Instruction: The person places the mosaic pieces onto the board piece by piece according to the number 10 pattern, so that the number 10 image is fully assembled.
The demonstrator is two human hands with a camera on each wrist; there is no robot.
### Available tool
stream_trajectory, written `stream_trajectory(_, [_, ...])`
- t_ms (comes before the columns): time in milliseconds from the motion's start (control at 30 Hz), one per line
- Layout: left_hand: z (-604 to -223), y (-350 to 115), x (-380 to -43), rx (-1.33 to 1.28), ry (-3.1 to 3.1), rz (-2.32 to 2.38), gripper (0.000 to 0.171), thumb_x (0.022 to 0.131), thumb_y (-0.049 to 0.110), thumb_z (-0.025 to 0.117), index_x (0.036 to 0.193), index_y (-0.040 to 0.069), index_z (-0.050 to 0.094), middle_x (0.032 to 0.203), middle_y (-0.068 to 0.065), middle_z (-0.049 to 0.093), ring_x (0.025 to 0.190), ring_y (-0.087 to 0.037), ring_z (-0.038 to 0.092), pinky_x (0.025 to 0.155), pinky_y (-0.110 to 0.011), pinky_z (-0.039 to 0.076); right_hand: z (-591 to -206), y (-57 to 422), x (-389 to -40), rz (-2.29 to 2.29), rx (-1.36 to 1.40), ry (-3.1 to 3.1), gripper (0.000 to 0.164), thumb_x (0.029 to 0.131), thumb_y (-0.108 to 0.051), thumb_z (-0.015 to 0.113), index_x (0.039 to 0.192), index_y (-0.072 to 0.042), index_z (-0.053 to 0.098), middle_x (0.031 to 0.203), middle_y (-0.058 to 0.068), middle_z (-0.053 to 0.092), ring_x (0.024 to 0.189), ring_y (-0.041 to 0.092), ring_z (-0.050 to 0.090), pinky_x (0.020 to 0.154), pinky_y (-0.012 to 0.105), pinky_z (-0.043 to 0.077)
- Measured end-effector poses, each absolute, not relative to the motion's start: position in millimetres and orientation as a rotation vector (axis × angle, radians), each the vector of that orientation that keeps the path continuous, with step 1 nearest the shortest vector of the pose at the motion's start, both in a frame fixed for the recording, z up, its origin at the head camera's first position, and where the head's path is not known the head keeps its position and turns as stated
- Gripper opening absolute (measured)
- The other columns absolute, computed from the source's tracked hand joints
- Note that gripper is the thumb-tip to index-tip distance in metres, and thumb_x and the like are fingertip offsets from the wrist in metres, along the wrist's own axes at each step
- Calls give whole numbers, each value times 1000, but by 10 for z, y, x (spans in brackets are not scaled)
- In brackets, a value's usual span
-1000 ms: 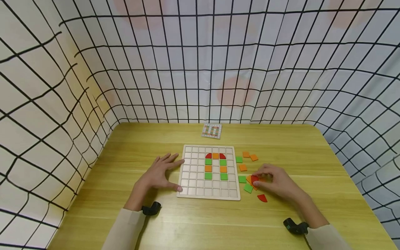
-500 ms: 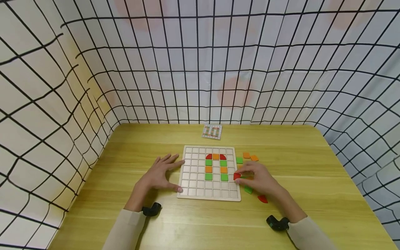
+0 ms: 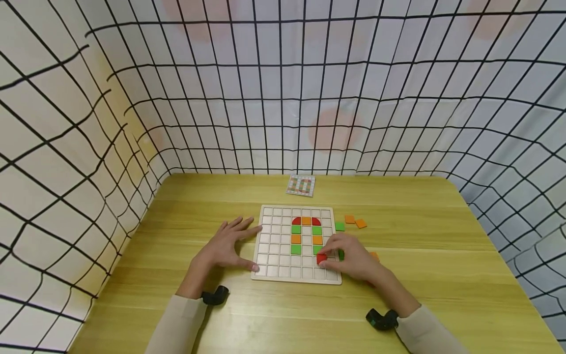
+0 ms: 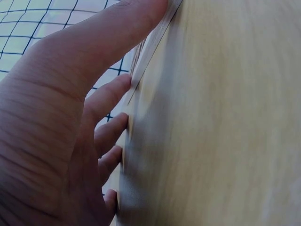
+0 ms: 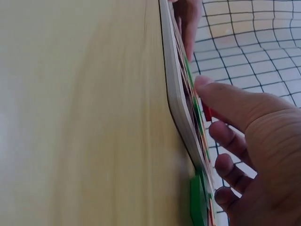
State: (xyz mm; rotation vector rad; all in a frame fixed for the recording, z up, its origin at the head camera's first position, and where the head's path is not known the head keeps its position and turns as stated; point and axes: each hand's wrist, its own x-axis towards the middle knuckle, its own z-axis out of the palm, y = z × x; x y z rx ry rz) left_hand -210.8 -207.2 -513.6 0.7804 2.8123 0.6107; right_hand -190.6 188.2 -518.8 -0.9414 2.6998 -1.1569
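A pale wooden grid board [image 3: 273,259] lies flat on the table in the head view. Its right half bears orange and green square tiles [image 3: 296,229] in an arch, with two rounded red tiles [image 3: 316,221] at the top corners. My left hand [image 3: 227,247] rests spread at the board's left side, thumb and index finger touching its edge. Between thumb and fingers, my right hand [image 3: 351,256] pinches a red tile [image 3: 321,258] over the cells just below the arch's right column. Its outline is partly covered. In the right wrist view that red tile [image 5: 206,111] shows only as a sliver.
Loose orange tiles [image 3: 350,219] and a green tile [image 3: 339,226] lie right of the board. Others there are partly hidden beneath my right hand. A small patterned card [image 3: 301,185] lies behind the board. Black-lined netting [image 3: 283,98] surrounds the table's back and sides.
My right hand has carried the red tile leftward from the loose pile to above the board's lower right cells. The left hand has stayed in place.
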Motion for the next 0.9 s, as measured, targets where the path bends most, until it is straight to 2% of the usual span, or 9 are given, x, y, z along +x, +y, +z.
stream_trajectory(167, [-5132, -2069, -2108, 770, 2808, 606, 111, 66, 77, 81, 159, 32, 41, 172, -6, 25, 159, -41, 15, 124, -72, 8, -5208, 1837, -1884, -1179, -988, 2663, 17, 85, -30, 87, 100, -23, 83, 93, -10, 70, 88, 11, 58, 76, 28, 50])
stream_trajectory(433, [-5139, -2068, -2115, 770, 2811, 598, 111, 66, 78, 81, 159, 33, 40, 172, -5, 25, 160, -40, 15, 124, -72, 9, -5210, 1839, -1873, -1179, -1018, 2663, 21, 84, -31, 87, 103, -22, 82, 93, -8, 71, 84, 13, 57, 72, 28, 49])
stream_trajectory(667, [-5135, -2069, -2112, 776, 2811, 602, 111, 66, 76, 81, 159, 32, 41, 172, -6, 25, 159, -41, 15, 123, -73, 9, -5194, 1839, -1862, -1168, -1007, 2652, 17, 88, -31, 84, 103, -24, 82, 96, -10, 71, 88, 11, 57, 74, 28, 49])
stream_trajectory(900, [-5120, -2064, -2105, 780, 2809, 617, 110, 66, 75, 83, 159, 31, 42, 171, -7, 26, 159, -41, 15, 123, -73, 9, -5188, 1866, -1881, -1155, -971, 2681, 19, 87, -33, 84, 104, -24, 82, 93, -11, 69, 85, 13, 57, 73, 28, 49])
